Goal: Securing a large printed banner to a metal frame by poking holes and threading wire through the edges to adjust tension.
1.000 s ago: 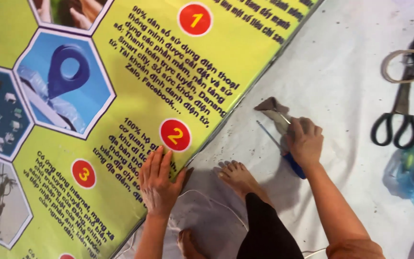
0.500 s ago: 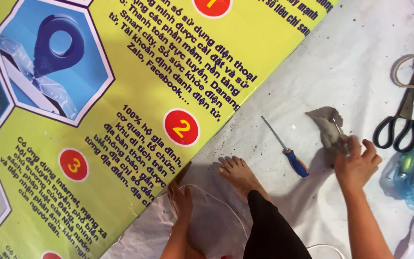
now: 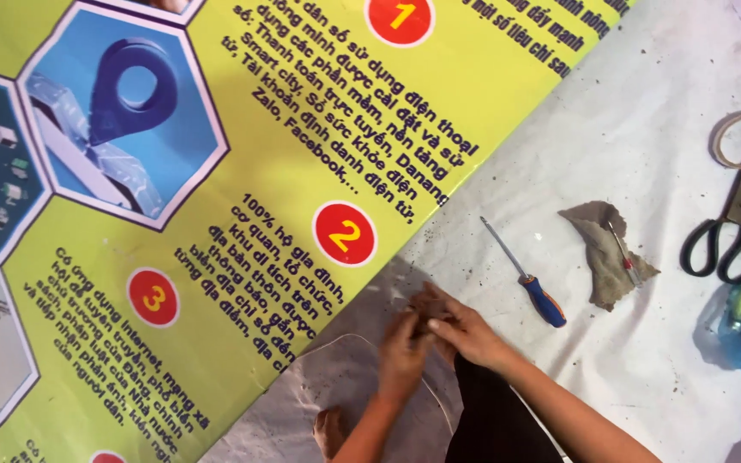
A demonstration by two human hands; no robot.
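Nearest the camera, something small and dark is being pinched between the left hand and right hand, fingers curled close over it so its kind cannot be told; a thin pale wire is looping beside them on the grey sheet, so the work is being judged as underway, not finished. Farther out, a blue-handled screwdriver, a brown rag and black scissors are lying untouched on the white tarp, the yellow printed banner spreading beyond.
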